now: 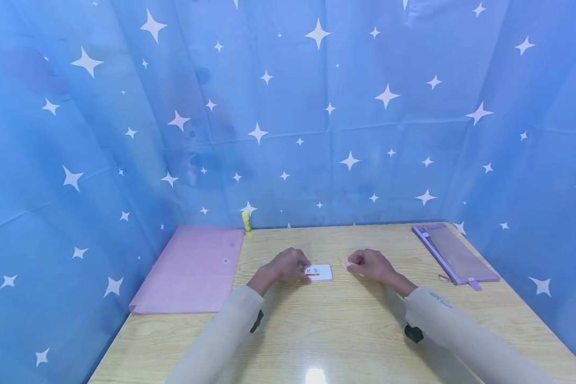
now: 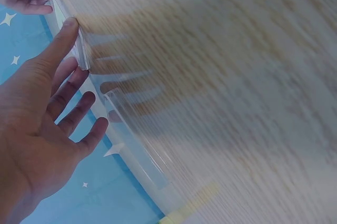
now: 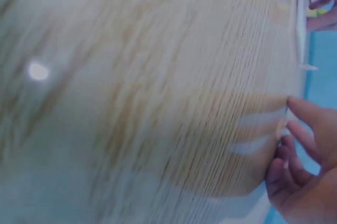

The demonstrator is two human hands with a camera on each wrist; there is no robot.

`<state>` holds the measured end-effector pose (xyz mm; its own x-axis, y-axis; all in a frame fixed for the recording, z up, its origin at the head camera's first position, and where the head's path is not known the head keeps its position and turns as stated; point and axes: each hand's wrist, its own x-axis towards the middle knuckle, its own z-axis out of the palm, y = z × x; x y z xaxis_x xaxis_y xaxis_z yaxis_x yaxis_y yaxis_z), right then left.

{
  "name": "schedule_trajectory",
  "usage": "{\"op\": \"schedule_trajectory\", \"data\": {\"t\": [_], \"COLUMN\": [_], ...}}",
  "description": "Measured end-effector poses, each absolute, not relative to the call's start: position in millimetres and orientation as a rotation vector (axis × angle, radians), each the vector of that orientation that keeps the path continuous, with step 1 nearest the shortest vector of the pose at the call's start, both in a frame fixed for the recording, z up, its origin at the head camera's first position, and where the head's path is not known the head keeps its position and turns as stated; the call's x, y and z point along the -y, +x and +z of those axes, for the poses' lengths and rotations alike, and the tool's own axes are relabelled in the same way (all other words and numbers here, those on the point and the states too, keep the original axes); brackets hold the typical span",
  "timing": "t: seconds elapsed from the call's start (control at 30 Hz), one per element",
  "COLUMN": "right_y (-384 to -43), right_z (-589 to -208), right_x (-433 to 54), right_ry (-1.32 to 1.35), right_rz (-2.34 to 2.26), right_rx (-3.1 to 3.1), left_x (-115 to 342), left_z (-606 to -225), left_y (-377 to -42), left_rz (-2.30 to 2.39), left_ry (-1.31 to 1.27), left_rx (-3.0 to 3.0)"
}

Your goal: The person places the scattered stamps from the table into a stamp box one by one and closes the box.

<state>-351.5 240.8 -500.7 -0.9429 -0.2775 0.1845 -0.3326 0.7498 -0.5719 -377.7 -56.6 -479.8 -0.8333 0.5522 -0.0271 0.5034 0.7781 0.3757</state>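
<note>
My left hand (image 1: 290, 265) grips the left end of a small, flat white case (image 1: 322, 272) with red and dark print. In the left wrist view the left thumb lies along the upper edge of the case (image 2: 81, 53), other fingers spread beside it. To the right, my right hand (image 1: 372, 265) has its fingers bent and its thumb near the table. A small, thin pale piece (image 1: 346, 263) shows at its fingertips; its kind is too small to tell. The right wrist view shows the right hand (image 3: 308, 161) low over the wood.
A pink folder (image 1: 187, 272) lies at left, with a yellow glue-stick-like tube (image 1: 247, 222) upright behind it. At right lies a purple-edged zip pouch (image 1: 461, 253). A clear plastic strip (image 2: 139, 142) is near the left hand. A blue starry curtain (image 1: 297, 106) surrounds the wooden table (image 1: 312, 330).
</note>
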Motion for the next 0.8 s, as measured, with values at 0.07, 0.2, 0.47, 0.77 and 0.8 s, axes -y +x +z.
{"op": "schedule_trajectory", "data": {"t": [0.07,0.2,0.47,0.77,0.8], "right_y": [-350.7,-348.0,-346.3,-344.6,-343.8], "right_z": [-499.9,-497.5,-495.0,-497.6,-497.9], "right_x": [-240.1,-239.3,-243.1,-242.1,-241.7], "right_ry": [0.509,0.543,0.714,0.684,0.679], "right_rz": [0.953,0.942,0.981,0.941,0.934], "right_rx": [2.852,2.851,2.793,2.796,2.796], "left_x": [56.4,56.1,56.8,55.7,55.5], "left_z": [-478.6,-477.6,-477.0,-480.4,-480.5], "left_y": [-376.9,-376.1,-375.6,-378.3,-378.0], "left_rz": [0.543,0.539,0.546,0.558,0.557], "left_ry": [0.844,0.843,0.838,0.845,0.842], "left_rx": [-2.834,-2.832,-2.821,-2.824,-2.824]}}
